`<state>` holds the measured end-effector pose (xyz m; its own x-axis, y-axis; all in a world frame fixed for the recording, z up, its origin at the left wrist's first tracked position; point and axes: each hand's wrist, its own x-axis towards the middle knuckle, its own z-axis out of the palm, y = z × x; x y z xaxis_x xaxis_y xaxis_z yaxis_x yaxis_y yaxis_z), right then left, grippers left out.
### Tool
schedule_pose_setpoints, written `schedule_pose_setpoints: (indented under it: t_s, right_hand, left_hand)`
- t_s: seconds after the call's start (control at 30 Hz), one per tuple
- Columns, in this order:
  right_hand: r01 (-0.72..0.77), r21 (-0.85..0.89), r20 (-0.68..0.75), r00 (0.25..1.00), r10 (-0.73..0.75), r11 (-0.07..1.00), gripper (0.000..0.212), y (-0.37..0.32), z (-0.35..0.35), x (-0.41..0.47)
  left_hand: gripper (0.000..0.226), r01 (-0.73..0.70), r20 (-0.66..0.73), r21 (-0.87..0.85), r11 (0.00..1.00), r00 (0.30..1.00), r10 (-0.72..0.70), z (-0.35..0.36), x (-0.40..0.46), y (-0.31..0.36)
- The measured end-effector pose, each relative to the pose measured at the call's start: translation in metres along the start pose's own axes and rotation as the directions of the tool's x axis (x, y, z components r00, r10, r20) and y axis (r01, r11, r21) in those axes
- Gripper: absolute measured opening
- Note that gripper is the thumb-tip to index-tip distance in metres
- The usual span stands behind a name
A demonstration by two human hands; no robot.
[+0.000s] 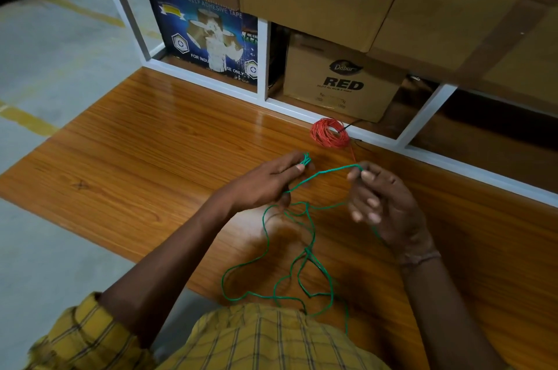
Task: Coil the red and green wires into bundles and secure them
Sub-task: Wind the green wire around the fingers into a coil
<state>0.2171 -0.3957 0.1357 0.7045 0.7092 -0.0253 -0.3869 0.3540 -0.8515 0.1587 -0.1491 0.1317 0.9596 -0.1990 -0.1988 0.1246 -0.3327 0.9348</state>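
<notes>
Fingers of the left hand are curled and pinch a small folded tuft of the thin green plastic-coated wire between thumb and forefinger, its looped end poking up just past the fingertips. Across from it the right hand pinches the same wire at thumb and forefinger, the other fingers loosely bent and holding nothing, so a short twisted run of wire is strung between the two hands above the glossy orange-brown wooden tabletop.

Most of the green wire hangs slack below the hands, sprawling in loose open loops over the table's near edge and onto the yellow checked shirt; it crosses itself near the middle (whether that crossing is a true knot cannot be told). At the far edge of the table, against the white metal shelf frame, lies the small round coil of thin red wire, apparently tied with a dark strand, and well apart from both hands.

By the look of it, the red bundle is done and the green one has only just been started. Next, the slack will likely need drawing up and laying in even turns onto the tuft, with the crossing eased out before it tightens.
</notes>
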Motion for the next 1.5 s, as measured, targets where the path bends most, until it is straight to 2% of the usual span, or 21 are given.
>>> schedule_pose_setpoints:
  t_s: [0.07, 0.13, 0.2, 0.27, 0.43, 0.5, 0.53, 0.63, 0.67, 0.77, 0.83, 0.9, 0.97, 1.03, 1.1, 1.17, 1.23, 1.33, 1.4, 1.5]
  right_hand:
    - [-0.002, -0.017, -0.032, 0.999, 0.002, 1.0, 0.022, -0.007, -0.008, 0.01]
    - [-0.023, -0.1, -0.1, 0.995, 0.013, 0.995, 0.02, -0.01, -0.011, 0.02]
    - [-0.038, -0.241, -0.192, 0.981, -0.009, 0.97, 0.019, -0.005, -0.014, 0.03]
    - [-0.042, -0.398, -0.225, 0.973, -0.053, 0.917, 0.02, 0.004, -0.012, 0.038]
    - [-0.114, -0.658, -0.241, 0.968, -0.064, 0.744, 0.019, 0.045, 0.005, 0.038]
    - [-0.114, -0.739, -0.208, 0.976, -0.064, 0.664, 0.033, 0.064, 0.014, 0.029]
    - [-0.102, -0.801, -0.165, 0.985, -0.054, 0.59, 0.038, 0.071, 0.018, 0.024]
    - [-0.055, -0.932, -0.046, 0.998, 0.033, 0.359, 0.026, 0.075, 0.031, 0.011]
    - [-0.021, -0.949, -0.01, 0.999, 0.036, 0.315, 0.029, 0.072, 0.035, 0.007]
    - [0.041, -0.961, 0.061, 0.996, 0.064, 0.274, 0.036, 0.056, 0.045, 0.0]
    - [0.048, -0.949, 0.077, 0.993, 0.084, 0.311, 0.036, 0.04, 0.051, -0.003]
    - [0.039, -0.913, 0.077, 0.994, 0.077, 0.406, 0.032, 0.021, 0.054, -0.005]
    - [0.034, -0.864, 0.066, 0.997, 0.047, 0.502, 0.024, 0.001, 0.053, -0.004]
    - [0.029, -0.799, 0.041, 0.999, 0.006, 0.601, 0.018, -0.018, 0.046, -0.002]
    - [0.056, -0.767, 0.02, 0.998, -0.063, 0.639, 0.016, -0.032, 0.039, 0.001]
    - [0.092, -0.774, -0.001, 0.989, -0.146, 0.627, 0.014, -0.039, 0.029, 0.008]
    - [0.107, -0.787, -0.038, 0.974, -0.222, 0.607, 0.012, -0.041, 0.021, 0.018]
    - [0.123, -0.761, -0.096, 0.95, -0.298, 0.637, 0.016, -0.035, 0.015, 0.03]
    - [0.099, -0.73, -0.145, 0.945, -0.295, 0.676, 0.02, -0.022, 0.012, 0.037]
    - [0.01, -0.634, -0.243, 0.947, -0.211, 0.774, 0.023, 0.006, 0.013, 0.045]
  left_hand:
    - [0.028, 0.027, 0.104, -0.187, 0.982, 0.995, -0.007, 0.001, -0.003, 0.003]
    - [0.035, 0.038, 0.193, -0.301, 0.953, 0.981, 0.022, 0.003, -0.005, 0.004]
    - [0.039, 0.044, 0.261, -0.428, 0.903, 0.962, 0.076, 0.004, -0.008, 0.007]
    - [0.039, 0.054, 0.311, -0.561, 0.826, 0.938, 0.15, 0.005, -0.01, 0.011]
    - [0.045, 0.036, 0.272, -0.773, 0.634, 0.921, 0.279, 0.002, -0.008, 0.021]
    - [0.05, 0.019, 0.239, -0.816, 0.578, 0.921, 0.307, -0.002, -0.006, 0.025]
    - [0.05, 0.004, 0.217, -0.822, 0.569, 0.927, 0.306, -0.004, -0.003, 0.026]
    - [0.045, -0.053, 0.075, -0.814, 0.579, 0.978, 0.195, -0.007, 0.005, 0.024]
    - [0.042, -0.082, 0.001, -0.786, 0.613, 0.991, 0.133, -0.007, 0.007, 0.022]
    - [0.033, -0.136, -0.209, -0.536, 0.833, 0.978, 0.025, -0.01, 0.013, 0.008]
    - [0.03, -0.13, -0.261, -0.257, 0.958, 0.963, 0.06, -0.012, 0.012, 0.001]
    - [0.038, -0.116, -0.244, -0.018, 0.993, 0.964, 0.108, -0.013, 0.011, -0.004]
    - [0.047, -0.095, -0.2, 0.119, 0.988, 0.973, 0.117, -0.011, 0.008, -0.007]
    - [0.041, -0.089, -0.157, 0.161, 0.983, 0.981, 0.114, -0.007, 0.002, -0.004]
    - [0.034, -0.067, -0.104, 0.08, 0.995, 0.992, 0.075, -0.002, -0.007, 0.004]
    - [0.036, -0.053, -0.033, -0.066, 0.996, 0.998, 0.051, 0.002, -0.016, 0.012]
    - [0.041, -0.077, 0.041, -0.187, 0.979, 0.995, 0.086, 0.005, -0.021, 0.018]
    - [0.044, -0.13, 0.124, -0.318, 0.939, 0.976, 0.177, 0.006, -0.021, 0.021]
    - [0.045, -0.162, 0.125, -0.444, 0.881, 0.963, 0.24, 0.006, -0.021, 0.027]
    - [0.046, -0.18, 0.089, -0.615, 0.768, 0.952, 0.294, 0.002, -0.02, 0.033]
